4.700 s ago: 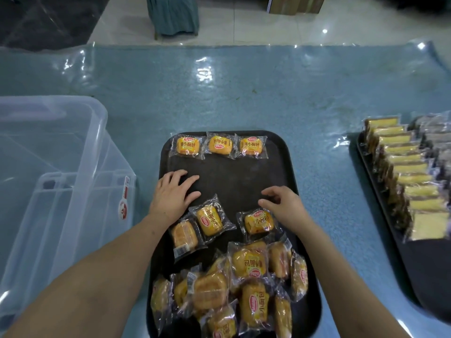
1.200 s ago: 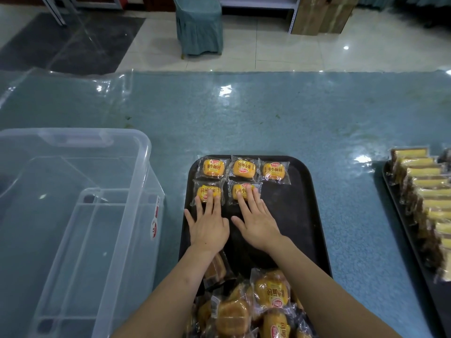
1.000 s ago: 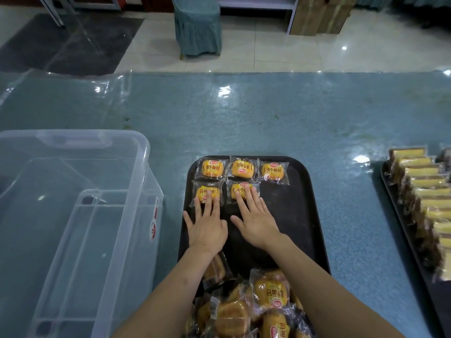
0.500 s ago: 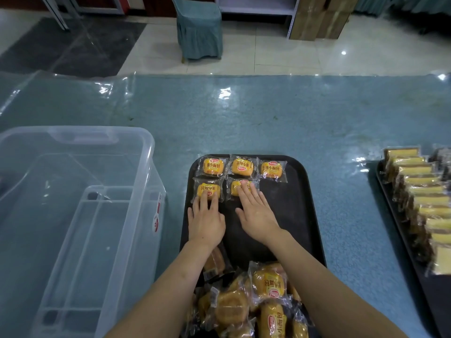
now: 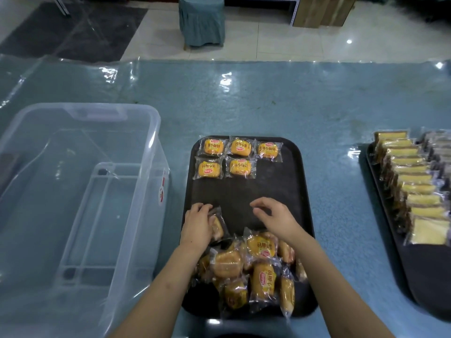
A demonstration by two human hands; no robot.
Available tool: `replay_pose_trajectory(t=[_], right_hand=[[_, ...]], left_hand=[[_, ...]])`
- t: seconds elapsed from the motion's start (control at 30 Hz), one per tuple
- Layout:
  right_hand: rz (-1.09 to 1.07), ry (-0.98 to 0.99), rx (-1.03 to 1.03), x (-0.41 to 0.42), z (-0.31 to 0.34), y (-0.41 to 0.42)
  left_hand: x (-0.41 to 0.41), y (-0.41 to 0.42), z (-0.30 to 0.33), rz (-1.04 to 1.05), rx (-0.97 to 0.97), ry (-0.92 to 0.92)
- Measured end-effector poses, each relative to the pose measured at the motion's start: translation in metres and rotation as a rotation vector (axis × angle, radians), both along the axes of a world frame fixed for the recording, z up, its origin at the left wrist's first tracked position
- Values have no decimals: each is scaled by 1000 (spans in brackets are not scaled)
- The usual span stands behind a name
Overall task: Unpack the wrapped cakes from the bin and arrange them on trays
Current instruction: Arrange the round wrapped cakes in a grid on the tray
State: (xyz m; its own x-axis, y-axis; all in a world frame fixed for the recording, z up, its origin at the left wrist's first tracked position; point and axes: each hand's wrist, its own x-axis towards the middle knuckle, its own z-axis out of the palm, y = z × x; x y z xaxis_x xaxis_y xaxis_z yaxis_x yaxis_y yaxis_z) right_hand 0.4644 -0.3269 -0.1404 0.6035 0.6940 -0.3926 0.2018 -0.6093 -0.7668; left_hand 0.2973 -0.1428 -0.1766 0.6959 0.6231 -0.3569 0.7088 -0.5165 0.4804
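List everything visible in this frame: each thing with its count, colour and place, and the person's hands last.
arranged cakes: five, yellow in clear wrap, two rows at the far end of the black tray
black tray: one, centre of the table
loose cake pile: count unclear, yellow-brown, near end of the black tray
clear bin: one, transparent, left of the black tray
second tray: one, dark, right edge, holding rows of pale yellow wrapped slices
table cover: one, blue-green, shiny
chair: one, teal cover, on the floor beyond the table
left hand: grips one wrapped cake
right hand: fingers curled, holding nothing
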Motion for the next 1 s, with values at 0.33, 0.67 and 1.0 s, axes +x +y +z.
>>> replay_pose_trajectory(t=[0.33,0.67,1.0], right_hand=[[191,185,-153,-9,1,-47],[323,122,-225,-6,-6,-48],[9,139,-94,-6,-7,-45]], left_hand=[[-3,-5,-6,-31,32,107],[2,-9,-5,-76,108,210],[14,-6,0,-18,24,128]])
